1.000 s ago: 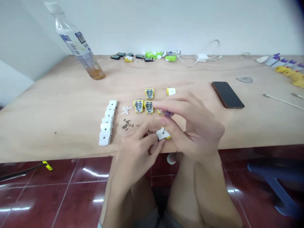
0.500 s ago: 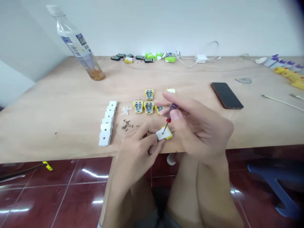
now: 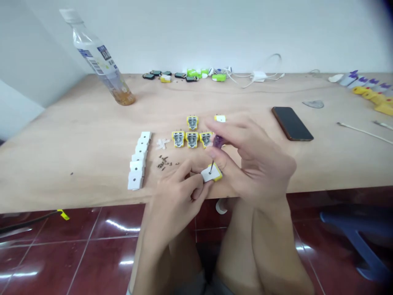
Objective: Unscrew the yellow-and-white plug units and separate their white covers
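Note:
My left hand (image 3: 184, 188) grips a small white-and-yellow plug housing (image 3: 208, 175) at the table's front edge, its white face up. My right hand (image 3: 248, 159) is closed around the purple handle of a screwdriver (image 3: 218, 141), whose tip sits in the hole of that white face. Behind them lie several open yellow-and-grey plug halves (image 3: 192, 139) and one with a white cover (image 3: 220, 118). To the left are loose screws (image 3: 162, 162), a few clear plastic strips (image 3: 162, 143) and a row of white covers (image 3: 136, 168), each with a hole.
A tilted-looking drink bottle (image 3: 104, 61) stands at the back left. A phone (image 3: 292, 123) lies to the right, near a white cable (image 3: 364, 132). Along the wall are green and dark small cases (image 3: 194, 73) and a white adapter (image 3: 258, 76). Yellow and purple-topped items (image 3: 373, 95) are far right.
My right hand has turned and shifted slightly left around the screwdriver, which now stands more upright. My left hand and the plug housing have stayed in place.

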The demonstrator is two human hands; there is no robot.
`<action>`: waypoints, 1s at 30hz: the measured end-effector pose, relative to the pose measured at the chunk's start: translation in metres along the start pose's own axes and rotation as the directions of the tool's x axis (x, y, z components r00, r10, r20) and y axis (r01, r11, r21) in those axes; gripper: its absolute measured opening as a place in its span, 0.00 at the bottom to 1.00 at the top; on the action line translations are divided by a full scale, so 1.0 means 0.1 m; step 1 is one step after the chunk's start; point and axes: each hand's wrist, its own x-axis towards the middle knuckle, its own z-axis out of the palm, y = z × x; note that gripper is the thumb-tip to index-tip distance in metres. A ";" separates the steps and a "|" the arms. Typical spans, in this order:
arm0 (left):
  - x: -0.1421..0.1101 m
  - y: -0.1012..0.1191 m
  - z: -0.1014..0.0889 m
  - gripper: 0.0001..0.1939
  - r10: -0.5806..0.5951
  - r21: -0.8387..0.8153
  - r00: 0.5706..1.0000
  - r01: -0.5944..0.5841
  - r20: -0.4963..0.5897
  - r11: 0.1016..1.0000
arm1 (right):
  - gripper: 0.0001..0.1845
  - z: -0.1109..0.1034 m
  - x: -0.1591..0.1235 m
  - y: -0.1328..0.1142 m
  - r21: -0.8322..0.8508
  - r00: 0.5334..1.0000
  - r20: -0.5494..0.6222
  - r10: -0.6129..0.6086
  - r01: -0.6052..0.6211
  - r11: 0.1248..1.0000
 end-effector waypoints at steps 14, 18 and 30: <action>0.00 0.00 0.00 0.21 0.003 -0.006 1.000 -0.003 0.003 1.000 | 0.31 0.00 0.04 -0.01 0.031 0.998 0.003 -0.055 0.055 0.998; 0.00 0.00 0.00 0.20 0.006 -0.002 1.000 -0.005 0.007 1.000 | 0.30 0.01 0.02 -0.05 0.006 0.998 -0.012 -0.057 0.057 0.998; 0.01 0.01 0.00 0.20 0.013 0.001 1.000 -0.013 0.006 1.000 | 0.30 0.00 0.03 -0.01 0.043 1.000 -0.004 -0.030 0.030 0.999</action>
